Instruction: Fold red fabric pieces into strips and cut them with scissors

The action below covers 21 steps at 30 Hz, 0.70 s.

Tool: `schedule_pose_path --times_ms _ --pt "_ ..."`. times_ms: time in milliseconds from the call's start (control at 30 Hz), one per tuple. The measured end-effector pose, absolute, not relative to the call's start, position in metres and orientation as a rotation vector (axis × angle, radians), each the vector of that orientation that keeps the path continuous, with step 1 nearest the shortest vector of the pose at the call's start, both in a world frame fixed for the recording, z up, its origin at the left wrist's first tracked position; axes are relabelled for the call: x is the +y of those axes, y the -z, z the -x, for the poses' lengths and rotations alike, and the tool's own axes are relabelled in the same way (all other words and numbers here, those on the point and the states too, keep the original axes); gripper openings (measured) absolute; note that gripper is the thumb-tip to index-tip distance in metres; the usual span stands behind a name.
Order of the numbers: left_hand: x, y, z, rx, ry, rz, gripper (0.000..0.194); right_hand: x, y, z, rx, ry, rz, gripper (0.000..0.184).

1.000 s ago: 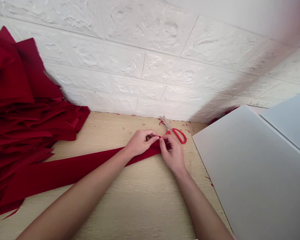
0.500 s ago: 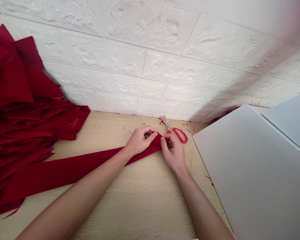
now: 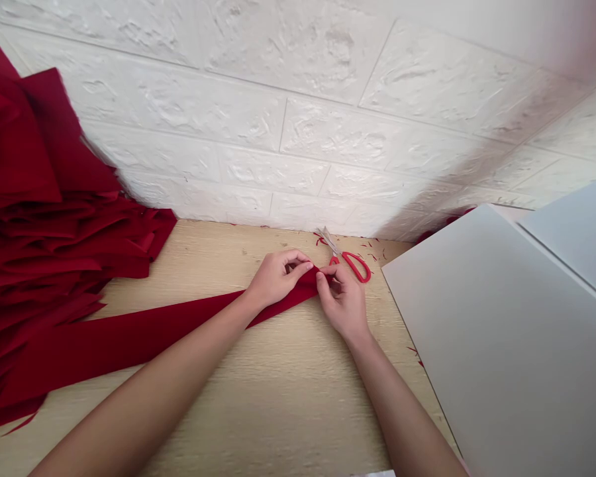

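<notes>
Well, nearest of all, two bare forearms (image 3: 153, 391) reaching in from the bottom edge and meeting near the middle of the bench (image 3: 278, 411). Left hand (image 3: 278, 278) curled over, its grip closed on the end of a strip of dark red fabric (image 3: 129, 348). Right hand (image 3: 342, 301) just beside it, grip closed as well, thumb and forefinger pinching the same end of the cloth. From there, the strip lying flat and slanting away to the left across the bench, running into a heaped pile of red fabric (image 3: 34, 258) against the wall. Just past the right hand, a pair of scissors (image 3: 351, 265) with red loop handles, lying on the bench, steel blades toward the wall. Small red clippings (image 3: 372, 256) scattered around the scissors along the bench's back edge. Off to the right, a large pale grey board (image 3: 501, 344) lying over that end of the bench, with a second pale panel (image 3: 571, 238) beyond it. Farthest, a white embossed brick-pattern wall (image 3: 278, 119) rising behind everything.
</notes>
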State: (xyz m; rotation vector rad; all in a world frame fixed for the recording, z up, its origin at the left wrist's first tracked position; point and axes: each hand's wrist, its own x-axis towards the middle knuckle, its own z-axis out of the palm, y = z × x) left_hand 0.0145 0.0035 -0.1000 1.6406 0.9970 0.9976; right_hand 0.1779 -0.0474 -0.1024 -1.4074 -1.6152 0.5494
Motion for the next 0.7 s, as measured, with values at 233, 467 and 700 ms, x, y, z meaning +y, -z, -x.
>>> schedule_pose_path --times_ms 233,467,700 --pt "0.006 0.104 -0.013 1.026 -1.132 -1.523 0.021 -0.047 0.099 -0.178 -1.513 -0.623 1.448 0.020" --pt "0.002 0.070 -0.008 1.060 -1.101 -1.841 0.019 -0.050 0.097 -0.179 -1.539 -0.573 1.414 0.023" --pt "-0.013 0.031 -0.014 1.075 -1.144 -1.929 0.017 -0.054 0.100 -0.180 -1.404 -0.548 1.256 0.018"
